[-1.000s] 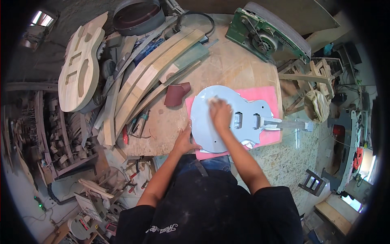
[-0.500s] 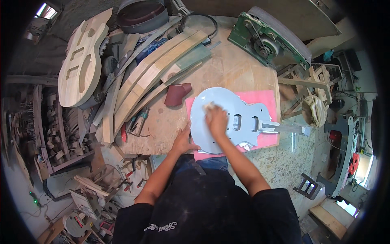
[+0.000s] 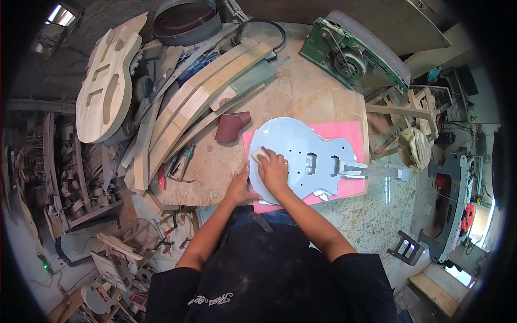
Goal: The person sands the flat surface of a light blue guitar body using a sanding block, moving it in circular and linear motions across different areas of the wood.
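A pale blue electric guitar body (image 3: pixel 291 139) lies flat on a pink foam sheet (image 3: pixel 351 134) at the bench's front edge. Its neck area, to the right, carries pale tape or paper. My left hand (image 3: pixel 238 187) grips the body's lower left edge, thumb apart from the fingers. With closed fingers, my right hand (image 3: pixel 273 173) presses a small pale sanding pad (image 3: pixel 260 155) onto the left part of the body's face. The pad's underside is hidden. A folded sheet of reddish-brown sandpaper (image 3: pixel 232 127) sits on the bench just beyond the body.
Curved wooden strips (image 3: pixel 200 99) and clamps are piled on the left of the bench (image 3: pixel 307 81). An unpainted guitar body (image 3: pixel 105 91) stands beyond them at far left. A green belt sander (image 3: pixel 350 56) occupies the back right. Wooden frames (image 3: pixel 409 107) stand past the right edge.
My right hand has slid the pad left and toward me across the guitar's face. My left hand stays at the body's edge.
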